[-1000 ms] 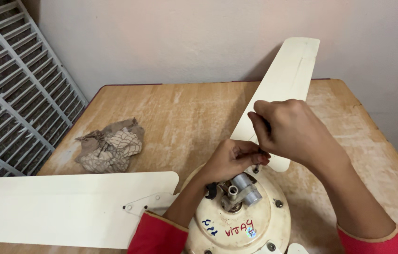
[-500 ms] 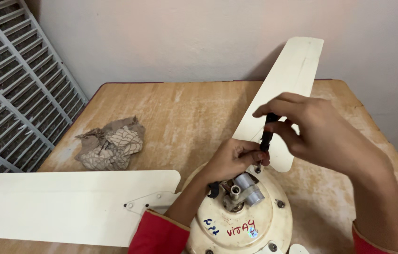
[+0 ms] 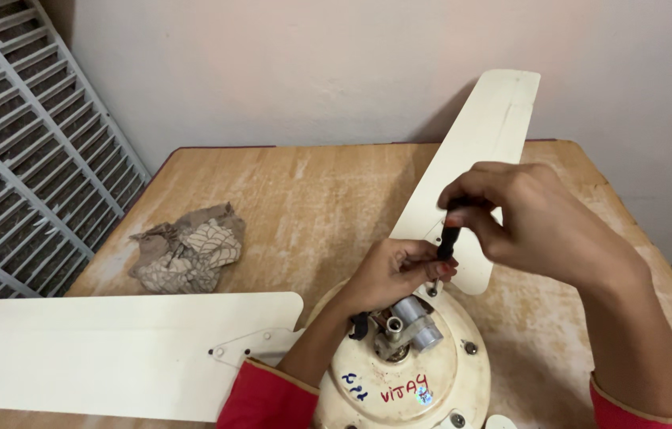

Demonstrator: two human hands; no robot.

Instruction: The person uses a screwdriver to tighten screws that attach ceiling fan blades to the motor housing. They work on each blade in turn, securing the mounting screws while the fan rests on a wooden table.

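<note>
A cream ceiling fan lies on a wooden table, its round motor housing (image 3: pixel 399 381) nearest me with a metal shaft (image 3: pixel 411 326) sticking up. My right hand (image 3: pixel 534 222) grips the black handle of a screwdriver (image 3: pixel 447 238), tip down at a screw where the upper blade (image 3: pixel 479 159) joins the housing. My left hand (image 3: pixel 391 270) pinches around the tool's tip at that screw. Another long blade (image 3: pixel 105 349) stretches out to the left.
A crumpled brown patterned cloth (image 3: pixel 189 250) lies on the table (image 3: pixel 312 191) to the left. A white metal grille (image 3: pixel 26 135) leans at the far left. A plain wall stands behind the table's back edge.
My right hand has shifted right and lifted slightly, exposing the black screwdriver handle that it covered before. The left hand stays at the screw. The view has drifted a little.
</note>
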